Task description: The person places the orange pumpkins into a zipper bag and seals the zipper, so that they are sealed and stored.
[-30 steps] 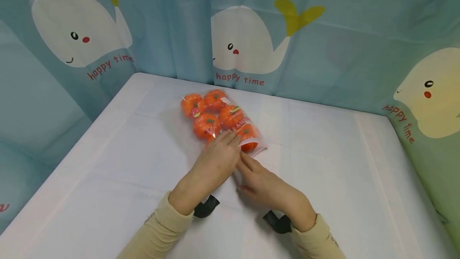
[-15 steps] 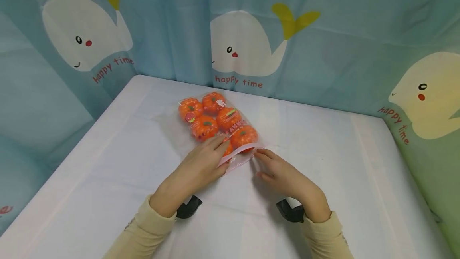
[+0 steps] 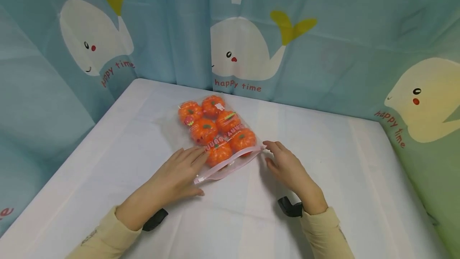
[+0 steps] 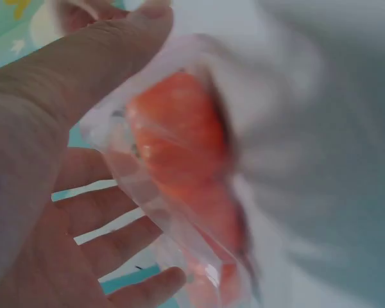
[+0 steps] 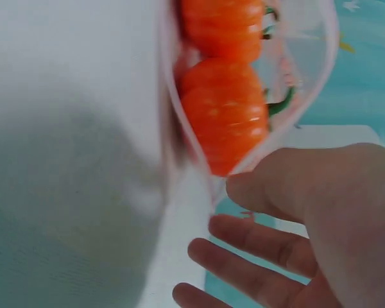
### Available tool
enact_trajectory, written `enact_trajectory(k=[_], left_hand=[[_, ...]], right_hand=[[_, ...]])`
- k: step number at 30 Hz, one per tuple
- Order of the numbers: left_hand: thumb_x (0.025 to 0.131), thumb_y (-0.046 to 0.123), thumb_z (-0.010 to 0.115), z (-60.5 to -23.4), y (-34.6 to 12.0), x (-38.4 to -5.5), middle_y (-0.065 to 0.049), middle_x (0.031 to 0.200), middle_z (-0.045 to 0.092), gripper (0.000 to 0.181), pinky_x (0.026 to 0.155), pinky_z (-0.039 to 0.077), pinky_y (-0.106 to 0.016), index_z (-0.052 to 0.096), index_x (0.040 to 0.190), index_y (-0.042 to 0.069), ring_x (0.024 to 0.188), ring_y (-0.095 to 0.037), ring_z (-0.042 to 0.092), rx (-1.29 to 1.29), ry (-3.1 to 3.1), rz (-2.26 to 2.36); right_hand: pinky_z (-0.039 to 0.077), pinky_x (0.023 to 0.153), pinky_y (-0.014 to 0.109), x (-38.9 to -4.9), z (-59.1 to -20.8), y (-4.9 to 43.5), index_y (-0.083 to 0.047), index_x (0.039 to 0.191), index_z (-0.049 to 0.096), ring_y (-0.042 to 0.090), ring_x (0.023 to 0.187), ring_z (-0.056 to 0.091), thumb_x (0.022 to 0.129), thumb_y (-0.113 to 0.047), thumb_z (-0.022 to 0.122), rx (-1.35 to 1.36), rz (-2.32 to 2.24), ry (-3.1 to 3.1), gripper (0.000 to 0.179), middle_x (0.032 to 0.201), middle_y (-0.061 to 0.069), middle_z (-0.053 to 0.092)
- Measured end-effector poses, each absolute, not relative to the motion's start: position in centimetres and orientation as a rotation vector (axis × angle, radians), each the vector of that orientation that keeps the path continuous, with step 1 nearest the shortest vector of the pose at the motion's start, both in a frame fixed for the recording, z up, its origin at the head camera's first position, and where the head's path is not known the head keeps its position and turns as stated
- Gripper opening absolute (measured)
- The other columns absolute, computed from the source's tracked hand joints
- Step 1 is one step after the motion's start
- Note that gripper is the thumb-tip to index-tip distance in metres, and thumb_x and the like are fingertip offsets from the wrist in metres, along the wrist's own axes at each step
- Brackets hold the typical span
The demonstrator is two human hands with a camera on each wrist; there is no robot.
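A clear plastic zip bag [image 3: 234, 159] with a pink slider edge lies on the table. Inside are several small orange toy pumpkins [image 3: 243, 139] with green stems, and the bag's mouth gapes toward the person. My left hand [image 3: 172, 177] is beside the bag's left lower corner, fingers spread over or along its side. At the right end of the pink edge, my right hand [image 3: 287, 167] has its fingertips at or very near the corner. In the right wrist view its fingers are fairly straight, thumb close to the bag's edge [image 5: 330, 45]. Whether either hand touches the plastic, I cannot tell.
The bag lies on a white table [image 3: 341, 179]. A blue-green curtain [image 3: 172, 23] printed with whales stands behind and around the table. Black wrist mounts [image 3: 289, 207] show beneath both wrists.
Both hands have moved apart, the left toward the lower left and the right to the right. More of the pink edge is uncovered. The bag stays in roughly the same place.
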State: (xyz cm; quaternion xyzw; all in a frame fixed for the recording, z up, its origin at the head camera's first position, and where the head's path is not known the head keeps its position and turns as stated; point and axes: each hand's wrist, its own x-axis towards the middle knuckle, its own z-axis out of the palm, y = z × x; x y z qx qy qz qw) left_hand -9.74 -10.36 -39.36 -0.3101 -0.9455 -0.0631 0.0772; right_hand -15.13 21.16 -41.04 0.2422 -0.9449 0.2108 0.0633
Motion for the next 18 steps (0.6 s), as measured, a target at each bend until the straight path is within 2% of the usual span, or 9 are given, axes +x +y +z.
enact_trajectory(k=[7, 14, 18], left_hand=[[0.082, 0.015, 0.078, -40.0, -10.9, -9.5, -0.014, 0.143, 0.055, 0.061, 0.107, 0.043, -0.054, 0.056, 0.137, -0.001, 0.132, -0.034, 0.051, -0.888, -2.846, -0.073], [0.084, 0.013, 0.077, -40.2, -11.0, -9.6, -0.012, 0.14, 0.058, 0.055, 0.106, 0.046, -0.051, 0.058, 0.135, 0.001, 0.128, -0.031, 0.055, -0.892, -2.778, -0.054], [0.09, 0.007, 0.069, -40.1, -11.1, -9.6, -0.013, 0.141, 0.057, 0.048, 0.107, 0.045, -0.051, 0.057, 0.136, 0.001, 0.129, -0.031, 0.055, -0.882, -2.793, -0.057]], right_hand=[[0.057, 0.084, 0.046, -16.7, -42.1, 20.8, 0.001, 0.131, 0.054, 0.03, 0.098, 0.066, 0.085, 0.001, 0.068, 0.674, 0.53, -2.938, 0.048, 0.116, 0.017, 0.063], [0.058, 0.078, 0.044, -17.6, -42.5, 20.4, 0.0, 0.121, 0.061, 0.027, 0.087, 0.067, 0.085, 0.001, 0.07, 0.657, 0.506, -2.849, 0.038, 0.104, 0.014, 0.066], [0.058, 0.074, 0.044, -17.8, -42.6, 20.2, -0.001, 0.115, 0.065, 0.026, 0.082, 0.066, 0.085, 0.001, 0.07, 0.649, 0.515, -2.788, 0.031, 0.098, 0.013, 0.067]])
